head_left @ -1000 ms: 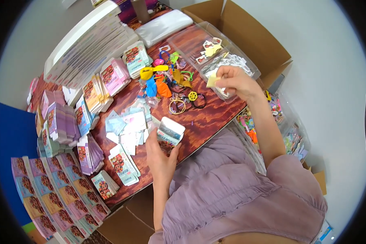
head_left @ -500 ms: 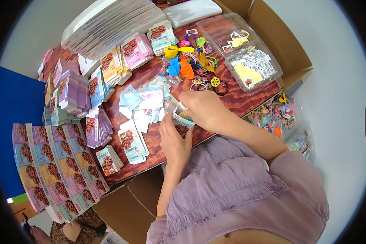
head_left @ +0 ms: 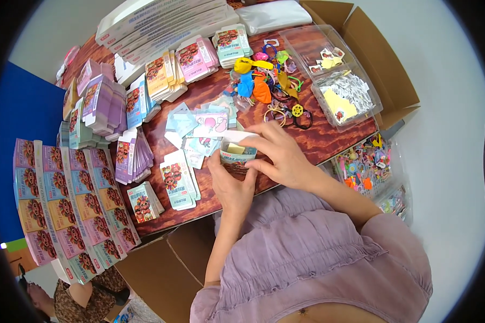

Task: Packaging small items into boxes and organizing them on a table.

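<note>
At the near edge of the table I hold a small teal paper box (head_left: 238, 157) upright, its top flap raised and something yellowish visible inside. My left hand (head_left: 231, 185) grips the box's left side and front between thumb and fingers. Reaching over from the right, my right hand (head_left: 283, 159) has its fingers at the white flap and its thumb against the box's right corner. Beyond the box lies a loose heap of pale blue and white cards (head_left: 202, 126). Left of my left hand are flat teal boxes (head_left: 177, 180) in an overlapping pile.
Stacks of purple boxes (head_left: 132, 156), orange boxes (head_left: 164, 78) and pink boxes (head_left: 196, 58) line the left and back. Colourful hair ties and trinkets (head_left: 269, 86) lie behind my right hand. A clear divided tray (head_left: 377, 110) holds paper pieces beside a cardboard carton (head_left: 385, 59).
The box has turned more upright, so its opening and contents show. My right fingers have moved from its mouth to the flap and right corner. The whole view has shifted slightly.
</note>
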### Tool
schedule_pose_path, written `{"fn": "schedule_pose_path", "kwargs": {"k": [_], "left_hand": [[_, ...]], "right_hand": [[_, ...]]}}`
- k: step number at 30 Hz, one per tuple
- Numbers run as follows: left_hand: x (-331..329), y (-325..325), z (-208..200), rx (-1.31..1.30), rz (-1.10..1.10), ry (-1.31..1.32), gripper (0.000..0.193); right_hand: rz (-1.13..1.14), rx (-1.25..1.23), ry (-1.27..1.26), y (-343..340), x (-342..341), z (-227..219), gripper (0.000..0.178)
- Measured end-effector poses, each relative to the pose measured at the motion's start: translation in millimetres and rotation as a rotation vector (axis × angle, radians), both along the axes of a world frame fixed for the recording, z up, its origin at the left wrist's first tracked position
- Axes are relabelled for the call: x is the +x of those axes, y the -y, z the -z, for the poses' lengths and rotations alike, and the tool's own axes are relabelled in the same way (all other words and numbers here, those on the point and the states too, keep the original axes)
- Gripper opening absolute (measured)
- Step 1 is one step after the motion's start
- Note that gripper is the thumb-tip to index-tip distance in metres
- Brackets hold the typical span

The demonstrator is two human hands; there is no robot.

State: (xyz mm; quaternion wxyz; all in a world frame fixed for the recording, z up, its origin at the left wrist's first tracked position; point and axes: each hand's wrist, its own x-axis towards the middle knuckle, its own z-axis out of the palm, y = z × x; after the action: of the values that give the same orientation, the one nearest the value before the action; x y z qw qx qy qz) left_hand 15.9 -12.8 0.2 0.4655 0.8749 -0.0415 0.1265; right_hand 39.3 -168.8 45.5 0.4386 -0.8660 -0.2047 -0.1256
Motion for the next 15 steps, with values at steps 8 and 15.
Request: {"fn": "schedule_pose_path", "kwargs": {"k": [8,15], "left_hand": [[0,0,6,-0.009,0.021,0.04,0.081],[-6,1,-12,-0.337,0.124,-0.119,0.075]], "right_hand": [[0.013,0.079,0.034,-2,-2,15,0.04],[0.072,0.664,-0.434,-1,-15,12,0.042]]}}
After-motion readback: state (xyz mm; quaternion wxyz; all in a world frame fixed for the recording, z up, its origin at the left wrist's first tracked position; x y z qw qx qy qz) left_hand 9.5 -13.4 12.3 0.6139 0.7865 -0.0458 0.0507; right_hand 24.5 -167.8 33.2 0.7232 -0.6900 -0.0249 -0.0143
